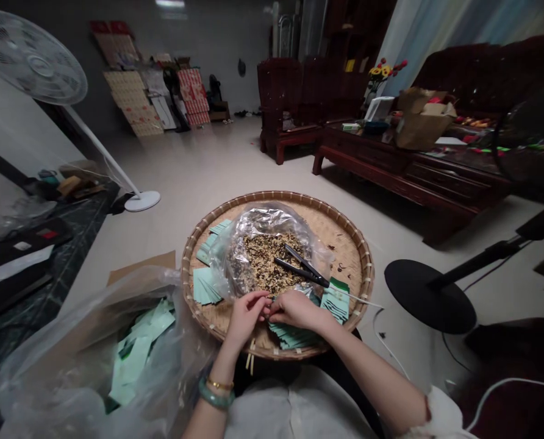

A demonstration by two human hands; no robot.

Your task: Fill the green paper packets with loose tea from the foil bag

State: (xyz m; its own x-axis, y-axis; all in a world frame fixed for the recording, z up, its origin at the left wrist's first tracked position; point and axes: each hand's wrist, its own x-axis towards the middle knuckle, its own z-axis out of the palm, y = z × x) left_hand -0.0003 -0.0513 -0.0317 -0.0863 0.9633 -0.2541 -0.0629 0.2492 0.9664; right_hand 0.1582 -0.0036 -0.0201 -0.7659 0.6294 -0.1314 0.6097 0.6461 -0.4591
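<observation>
Where the hands meet, item: small pale sliver (267, 312), detail unclear.
Position: between left hand (247, 316) and right hand (294, 310), over woven bamboo tray (340, 244).
Fingers: pressed together, pinching it.

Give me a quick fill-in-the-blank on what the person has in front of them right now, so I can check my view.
The jade bangle is on the person's ____ wrist. On the woven round tray, black tongs rest on top of the dark grainy ____ in a clear bag. More pale green sachets lie in a large plastic bag to the tray's ____. The left hand and right hand meet above the tray's ____ rim.

left; mix; left; near
</observation>
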